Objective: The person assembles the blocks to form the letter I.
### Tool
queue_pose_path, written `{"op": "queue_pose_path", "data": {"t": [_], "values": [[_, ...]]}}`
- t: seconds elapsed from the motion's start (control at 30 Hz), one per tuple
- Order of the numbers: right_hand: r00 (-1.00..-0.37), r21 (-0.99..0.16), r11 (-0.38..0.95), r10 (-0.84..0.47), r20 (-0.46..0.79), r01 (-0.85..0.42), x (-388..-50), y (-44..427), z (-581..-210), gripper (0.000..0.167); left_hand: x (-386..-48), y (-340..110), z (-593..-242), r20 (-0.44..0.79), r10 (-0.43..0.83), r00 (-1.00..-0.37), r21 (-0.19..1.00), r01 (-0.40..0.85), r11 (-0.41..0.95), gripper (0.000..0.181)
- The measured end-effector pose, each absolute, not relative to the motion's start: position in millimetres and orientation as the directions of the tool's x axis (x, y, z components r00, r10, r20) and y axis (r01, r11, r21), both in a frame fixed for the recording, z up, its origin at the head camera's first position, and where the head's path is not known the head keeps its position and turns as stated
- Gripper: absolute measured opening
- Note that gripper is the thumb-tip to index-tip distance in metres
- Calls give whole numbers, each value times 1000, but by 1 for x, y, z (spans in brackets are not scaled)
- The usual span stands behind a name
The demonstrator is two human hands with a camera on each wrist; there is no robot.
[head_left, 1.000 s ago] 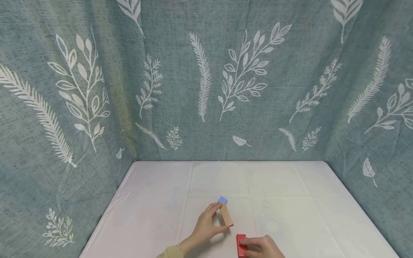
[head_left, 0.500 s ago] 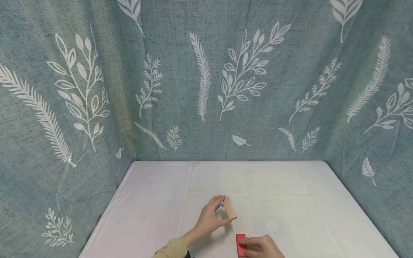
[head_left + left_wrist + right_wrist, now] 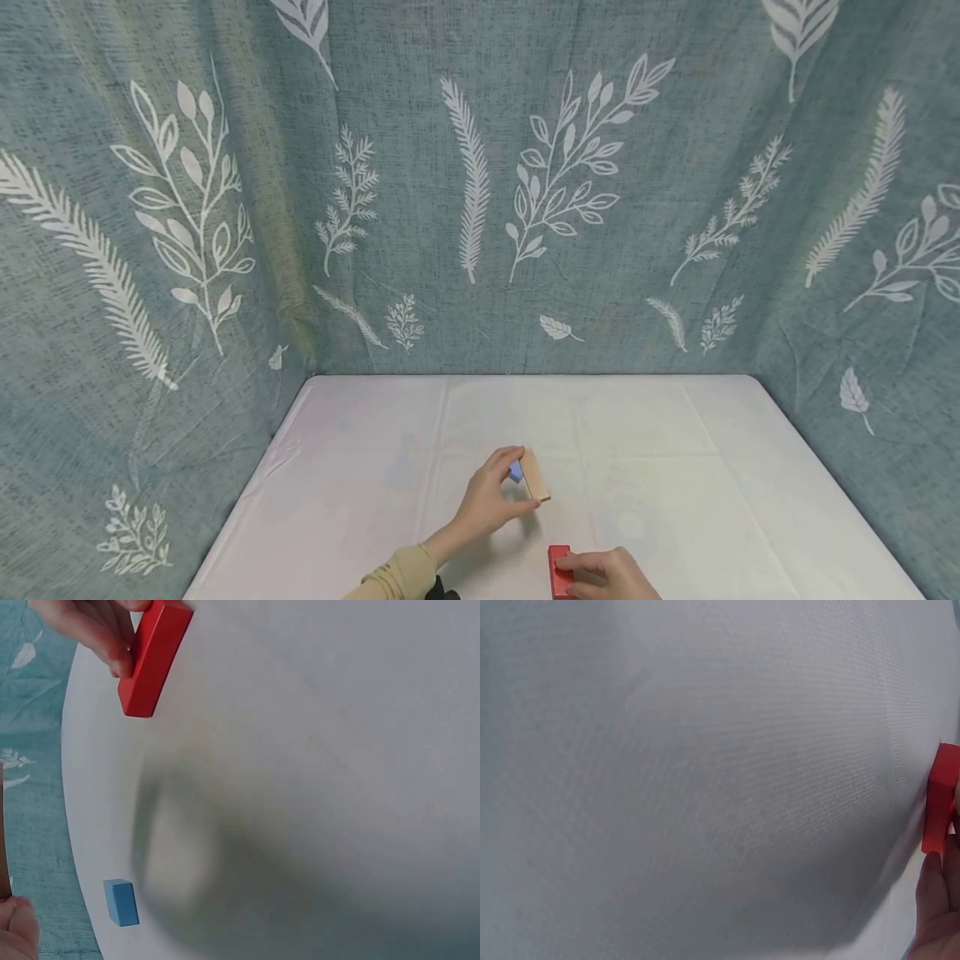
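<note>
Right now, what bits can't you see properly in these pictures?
Head view: part of the blue block, behind the left hand and tan block.
Head view: the wrist of the right hand, cut off by the bottom edge.
Left wrist view: most of the tan block, beyond the left edge.
Right wrist view: part of the red block, beyond the right edge.

Head view: left hand (image 3: 483,501) part-hides blue block (image 3: 516,473); left wrist view: wooden block (image 3: 4,866) mostly cut off
</note>
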State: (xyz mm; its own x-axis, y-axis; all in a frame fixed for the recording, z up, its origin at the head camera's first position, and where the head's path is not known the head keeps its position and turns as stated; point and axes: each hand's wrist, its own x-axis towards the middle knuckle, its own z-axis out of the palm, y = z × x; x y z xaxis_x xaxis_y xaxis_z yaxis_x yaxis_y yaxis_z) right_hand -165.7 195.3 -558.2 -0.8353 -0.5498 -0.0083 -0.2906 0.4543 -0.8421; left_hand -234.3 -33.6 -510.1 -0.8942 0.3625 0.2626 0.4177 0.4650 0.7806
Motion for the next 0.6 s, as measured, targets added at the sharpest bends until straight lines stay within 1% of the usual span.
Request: {"op": "queue_pose_path", "data": {"t": [0.27,0.6], "values": [[-832,-842,459,-554,-22,-284,-167,196,-559,33,-239,-34,-504,260,368,-893,800,413,436,73],[-833,-842,450,-554,0,-299,-166,196,-558,33,-244,-32,-501,280,360,-890,780,430,454,72]]}}
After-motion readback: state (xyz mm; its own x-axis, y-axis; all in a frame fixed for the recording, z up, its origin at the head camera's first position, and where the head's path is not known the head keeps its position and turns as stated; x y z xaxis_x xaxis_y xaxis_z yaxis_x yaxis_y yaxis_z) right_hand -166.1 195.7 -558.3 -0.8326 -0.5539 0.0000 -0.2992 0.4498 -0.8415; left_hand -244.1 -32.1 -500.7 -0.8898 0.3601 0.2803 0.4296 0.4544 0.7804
